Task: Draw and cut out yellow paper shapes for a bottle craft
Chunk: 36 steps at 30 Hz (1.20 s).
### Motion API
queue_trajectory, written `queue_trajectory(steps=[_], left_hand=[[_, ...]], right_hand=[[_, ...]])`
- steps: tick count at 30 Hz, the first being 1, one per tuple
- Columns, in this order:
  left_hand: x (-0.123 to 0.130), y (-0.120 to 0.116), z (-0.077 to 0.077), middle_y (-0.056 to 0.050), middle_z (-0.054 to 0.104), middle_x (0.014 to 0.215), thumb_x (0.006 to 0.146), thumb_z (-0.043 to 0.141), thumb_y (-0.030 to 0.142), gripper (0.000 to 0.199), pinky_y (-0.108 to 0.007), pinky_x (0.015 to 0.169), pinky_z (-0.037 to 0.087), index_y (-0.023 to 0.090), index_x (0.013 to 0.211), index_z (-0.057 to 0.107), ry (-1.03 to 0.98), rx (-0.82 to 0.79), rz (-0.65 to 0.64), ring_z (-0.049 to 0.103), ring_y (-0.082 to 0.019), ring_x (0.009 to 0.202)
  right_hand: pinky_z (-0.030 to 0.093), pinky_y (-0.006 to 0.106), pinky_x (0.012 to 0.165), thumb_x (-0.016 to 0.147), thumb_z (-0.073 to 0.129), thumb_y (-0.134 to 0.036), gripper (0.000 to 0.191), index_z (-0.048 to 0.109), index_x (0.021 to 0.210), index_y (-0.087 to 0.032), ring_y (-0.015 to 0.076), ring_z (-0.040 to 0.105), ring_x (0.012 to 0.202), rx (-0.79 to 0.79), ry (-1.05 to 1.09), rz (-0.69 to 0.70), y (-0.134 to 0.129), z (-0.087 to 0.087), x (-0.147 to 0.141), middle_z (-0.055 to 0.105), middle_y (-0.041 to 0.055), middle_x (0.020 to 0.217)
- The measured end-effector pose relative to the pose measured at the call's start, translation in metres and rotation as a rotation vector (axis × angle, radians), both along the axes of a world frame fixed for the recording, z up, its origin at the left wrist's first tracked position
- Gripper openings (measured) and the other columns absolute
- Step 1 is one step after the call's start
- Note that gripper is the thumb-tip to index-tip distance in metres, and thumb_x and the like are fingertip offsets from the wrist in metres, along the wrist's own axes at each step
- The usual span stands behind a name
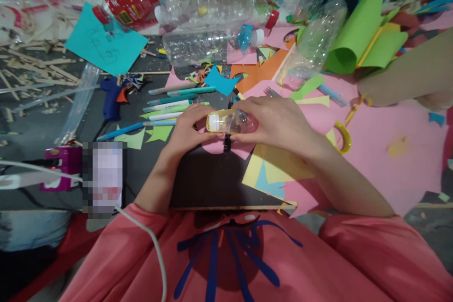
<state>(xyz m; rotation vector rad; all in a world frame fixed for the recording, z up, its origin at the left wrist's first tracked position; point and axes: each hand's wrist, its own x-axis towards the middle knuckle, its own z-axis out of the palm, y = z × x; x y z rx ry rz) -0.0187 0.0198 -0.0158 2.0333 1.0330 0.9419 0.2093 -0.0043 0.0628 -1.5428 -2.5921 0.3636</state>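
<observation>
Between both hands is a small clear plastic bottle (233,122) with a white cap, lying sideways with the cap to the left. A yellow band, apparently paper, runs around its edge. My left hand (187,127) pinches the cap end, thumb below and fingers above. At the other end my right hand (279,120) grips the bottle's rounded bottom between thumb and fingers. Just beneath the bottle a black pen-like item (227,143) shows in part. Several markers (177,104) lie beyond my left hand, and yellow paper (283,165) lies under my right forearm.
Large plastic bottles (208,9) fill the back. At left are a blue glue gun (111,99), wood sticks (31,75), a purple box (62,167) and a blurred phone (106,177) with a white cable. Pink paper (396,151), yellow-handled scissors (342,137) and another person's arm (406,71) are right.
</observation>
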Motion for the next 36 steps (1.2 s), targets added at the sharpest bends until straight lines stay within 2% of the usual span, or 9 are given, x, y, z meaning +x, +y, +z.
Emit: queue_trajectory(steps=[8, 11, 14, 17, 19, 23, 26, 32, 36], left_hand=[[-0.001, 0.002, 0.004, -0.007, 0.075, 0.093, 0.062, 0.078, 0.068, 0.055, -0.041, 0.087, 0.051, 0.022, 0.091, 0.072, 0.031, -0.008, -0.037, 0.067, -0.025, 0.089], [-0.004, 0.0, 0.008, -0.009, 0.074, 0.1, 0.062, 0.076, 0.071, 0.061, -0.041, 0.09, 0.05, 0.022, 0.098, 0.071, 0.032, -0.042, -0.036, 0.067, -0.026, 0.095], [-0.006, -0.001, 0.01, -0.01, 0.072, 0.109, 0.073, 0.067, 0.069, 0.06, -0.04, 0.091, 0.051, 0.021, 0.108, 0.069, -0.034, -0.077, -0.05, 0.066, -0.027, 0.1], [-0.007, 0.0, 0.009, -0.009, 0.072, 0.104, 0.085, 0.056, 0.063, 0.048, -0.039, 0.088, 0.051, 0.02, 0.104, 0.069, -0.141, -0.047, -0.081, 0.066, -0.025, 0.098], [-0.007, 0.002, 0.006, -0.009, 0.072, 0.102, 0.087, 0.054, 0.062, 0.046, -0.04, 0.088, 0.051, 0.021, 0.101, 0.07, -0.2, -0.023, -0.084, 0.065, -0.025, 0.097], [-0.004, 0.002, 0.002, -0.006, 0.07, 0.099, 0.084, 0.064, 0.054, 0.034, -0.036, 0.084, 0.052, 0.022, 0.097, 0.07, -0.25, -0.015, 0.025, 0.065, -0.022, 0.092], [0.0, 0.0, 0.0, -0.003, 0.067, 0.089, 0.082, 0.07, 0.05, 0.028, -0.03, 0.076, 0.052, 0.022, 0.09, 0.068, -0.319, -0.089, 0.099, 0.064, -0.016, 0.081], [0.006, 0.002, 0.001, -0.001, 0.064, 0.08, 0.074, 0.077, 0.056, 0.039, -0.025, 0.067, 0.05, 0.02, 0.075, 0.062, -0.402, -0.276, 0.138, 0.06, -0.013, 0.073], [0.007, 0.004, 0.004, -0.001, 0.064, 0.078, 0.069, 0.079, 0.058, 0.043, -0.026, 0.068, 0.05, 0.019, 0.071, 0.06, -0.401, -0.336, 0.147, 0.06, -0.013, 0.074]], right_hand=[[0.03, 0.03, 0.063, 0.088, 0.051, -0.068, 0.054, 0.069, 0.111, -0.022, 0.0256, 0.068, 0.082, -0.013, 0.025, -0.006, 0.001, -0.002, 0.0, 0.076, 0.0088, 0.096], [0.028, 0.029, 0.06, 0.087, 0.051, -0.068, 0.056, 0.069, 0.111, -0.021, 0.0255, 0.067, 0.081, -0.026, 0.027, -0.008, 0.001, -0.003, -0.002, 0.076, 0.009, 0.096], [0.027, 0.029, 0.059, 0.086, 0.052, -0.069, 0.057, 0.069, 0.112, -0.021, 0.0256, 0.067, 0.081, -0.031, 0.023, -0.027, 0.001, -0.003, -0.002, 0.076, 0.0092, 0.098], [0.027, 0.029, 0.06, 0.085, 0.055, -0.068, 0.056, 0.069, 0.112, -0.021, 0.0268, 0.067, 0.085, -0.028, 0.02, -0.042, 0.002, -0.002, -0.002, 0.076, 0.0096, 0.101], [0.029, 0.03, 0.061, 0.085, 0.055, -0.067, 0.054, 0.069, 0.111, -0.021, 0.0272, 0.067, 0.085, -0.029, 0.02, -0.05, 0.002, 0.0, -0.002, 0.076, 0.0097, 0.101], [0.032, 0.031, 0.064, 0.086, 0.054, -0.067, 0.055, 0.068, 0.112, -0.021, 0.0273, 0.066, 0.086, -0.027, 0.03, -0.07, 0.003, 0.0, -0.001, 0.076, 0.0098, 0.1], [0.032, 0.031, 0.064, 0.086, 0.053, -0.067, 0.056, 0.068, 0.114, -0.02, 0.0278, 0.066, 0.087, -0.029, 0.021, -0.084, 0.004, -0.002, -0.001, 0.075, 0.0108, 0.102], [0.03, 0.031, 0.062, 0.085, 0.057, -0.066, 0.056, 0.068, 0.115, -0.02, 0.028, 0.065, 0.085, 0.006, 0.01, -0.09, 0.004, -0.008, -0.002, 0.075, 0.0113, 0.1], [0.03, 0.031, 0.062, 0.085, 0.06, -0.061, 0.052, 0.068, 0.114, -0.019, 0.0279, 0.065, 0.084, 0.035, 0.003, -0.09, 0.003, -0.009, -0.003, 0.075, 0.012, 0.099]])
